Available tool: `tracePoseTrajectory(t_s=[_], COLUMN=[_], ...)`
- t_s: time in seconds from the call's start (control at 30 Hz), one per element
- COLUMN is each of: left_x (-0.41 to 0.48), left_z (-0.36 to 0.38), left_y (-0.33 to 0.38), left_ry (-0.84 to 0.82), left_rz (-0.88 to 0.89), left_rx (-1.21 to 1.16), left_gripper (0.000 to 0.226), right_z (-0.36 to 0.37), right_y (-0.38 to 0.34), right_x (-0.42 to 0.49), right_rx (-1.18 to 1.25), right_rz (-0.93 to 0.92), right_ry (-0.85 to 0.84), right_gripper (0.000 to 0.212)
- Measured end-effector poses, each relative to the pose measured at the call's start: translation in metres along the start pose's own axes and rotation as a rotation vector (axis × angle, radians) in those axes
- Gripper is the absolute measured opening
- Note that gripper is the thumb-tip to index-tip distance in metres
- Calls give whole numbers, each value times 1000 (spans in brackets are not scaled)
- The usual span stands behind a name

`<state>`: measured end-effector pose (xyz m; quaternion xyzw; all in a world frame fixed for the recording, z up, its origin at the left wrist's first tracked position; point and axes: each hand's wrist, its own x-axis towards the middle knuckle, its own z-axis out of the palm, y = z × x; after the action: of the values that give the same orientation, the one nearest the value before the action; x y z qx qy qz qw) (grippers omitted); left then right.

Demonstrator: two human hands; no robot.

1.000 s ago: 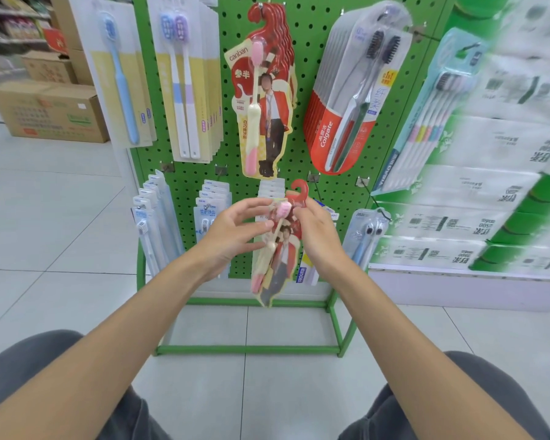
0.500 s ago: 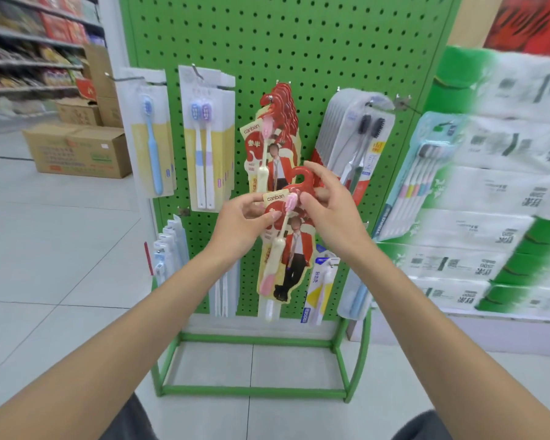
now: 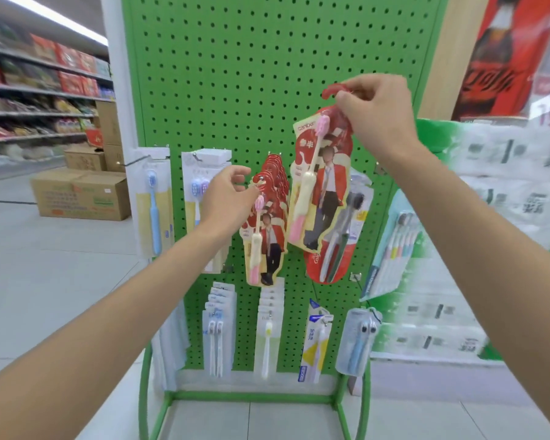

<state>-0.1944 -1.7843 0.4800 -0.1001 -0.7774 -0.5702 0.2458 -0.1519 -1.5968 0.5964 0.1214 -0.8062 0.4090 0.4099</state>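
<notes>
Rehanging step: your right hand point(image 3: 375, 115) pinches the pack point(image 3: 321, 185) by its top; left hand point(image 3: 226, 198) at the stack point(image 3: 267, 236), grip unclear. Next: thread it onto the hook point(image 3: 261, 178).

Toothbrush pack point(image 3: 323, 185) in grip of right hand point(image 3: 378, 112) (left hand point(image 3: 227, 198) at stack point(image 3: 269, 230))

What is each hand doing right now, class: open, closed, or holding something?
Left hand: fingertips at the top of the hanging red packs; a grip cannot be told.
Right hand: pinches the raised toothbrush pack near its hook.
</notes>
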Motion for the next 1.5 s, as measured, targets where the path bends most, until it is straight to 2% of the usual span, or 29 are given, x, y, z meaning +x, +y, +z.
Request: tracePoseTrajectory(t_s=[0.13,0.33,0.63,0.8,1.07,1.5], left_x=[14,25,36,37,39,41], left_z=[5,13,14,17,18,19], left_y=[2,1,-15,-23,-28,-31], left_ry=[-57,-159,-158,-172,-176,-180], left_rz=[3,28,45,30,36,31], left_rx=[52,102,113,97,75,59], left_gripper=[50,52,51,47,40,42], right_z=[6,39,85,89,91,122], right_y=[-3,20,66,76,79,86], right_x=[38,62,49,47,48,38], right_rx=[-30,-55,-138,-160,-230,-186], right_rz=[-29,7,110,126,135,71], right_ry=[39,-20,-277,-298,-443,-562], right_gripper=[18,19,15,12,9,16])
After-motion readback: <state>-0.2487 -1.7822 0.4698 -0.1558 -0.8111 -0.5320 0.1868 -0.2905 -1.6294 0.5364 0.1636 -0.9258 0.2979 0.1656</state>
